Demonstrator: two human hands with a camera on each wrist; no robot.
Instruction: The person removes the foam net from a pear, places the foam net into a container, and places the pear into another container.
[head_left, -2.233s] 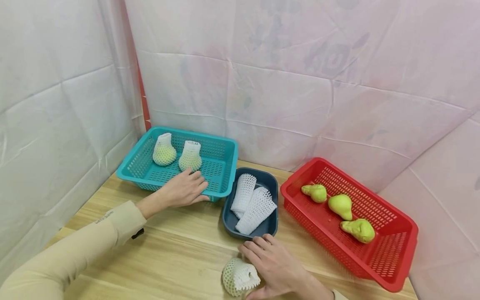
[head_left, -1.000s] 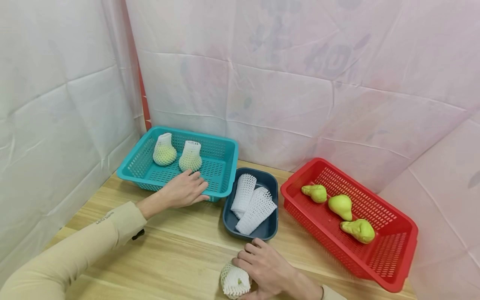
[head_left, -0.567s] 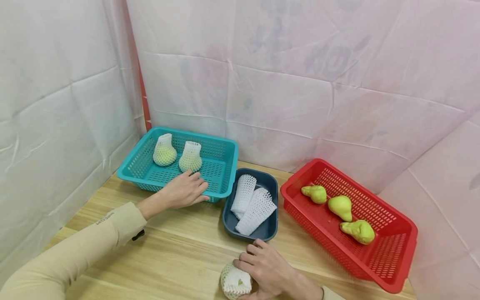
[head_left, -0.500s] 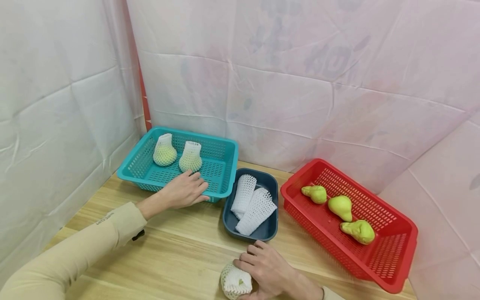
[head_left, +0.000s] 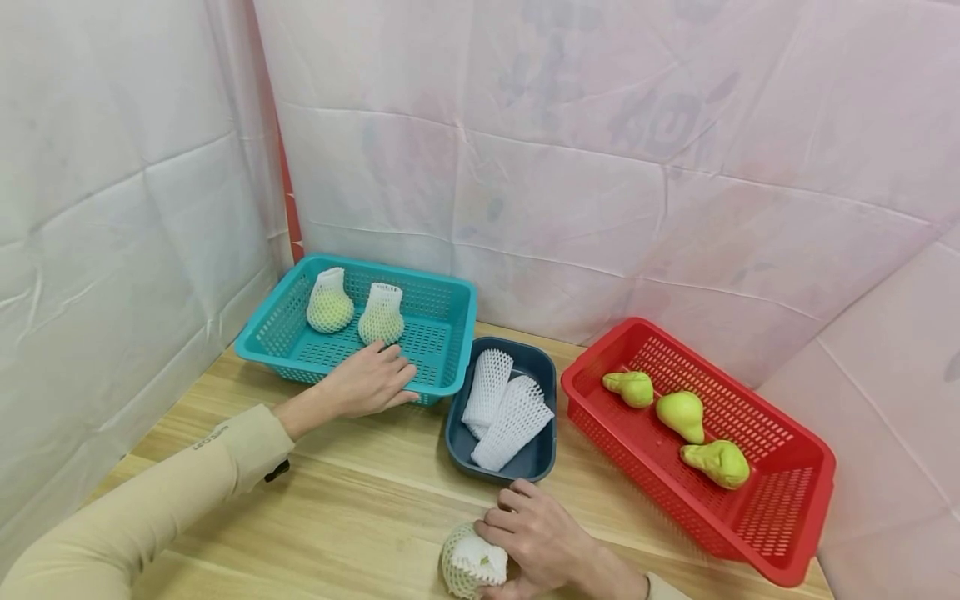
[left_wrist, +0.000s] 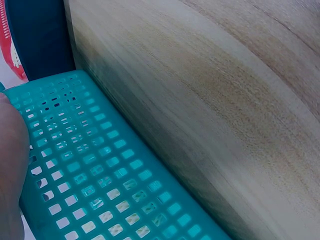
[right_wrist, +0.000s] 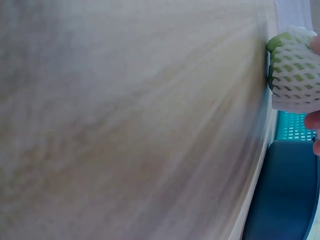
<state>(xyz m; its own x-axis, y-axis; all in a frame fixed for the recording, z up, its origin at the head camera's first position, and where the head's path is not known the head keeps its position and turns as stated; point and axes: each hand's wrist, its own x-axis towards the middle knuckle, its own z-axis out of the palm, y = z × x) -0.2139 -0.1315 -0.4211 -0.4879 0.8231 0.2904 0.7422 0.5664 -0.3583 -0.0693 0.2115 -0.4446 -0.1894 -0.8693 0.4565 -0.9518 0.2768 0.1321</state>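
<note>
- Pale, creased, faintly printed cloth (head_left: 540, 167) hangs behind a wood-grain counter (head_left: 360, 500).
- One teal basket (head_left: 468, 329), two netted pears (head_left: 330, 308) inside.
- One dark-blue tray (head_left: 533, 358) just beside it, with two white foam nets (head_left: 513, 425).
- One red basket (head_left: 637, 475), three bare pears (head_left: 681, 415) in it.
- Third netted pear (head_left: 459, 567): at the counter's near side, held by the curled right grip (head_left: 536, 537).
- Left grip (head_left: 367, 379): over the teal basket's near rim; whether it clasps, I cannot tell.
- Left wrist view alone shows the basket's outer holes up close; right wrist view, green skin through the mesh; only the head view shows the bare pears.
</note>
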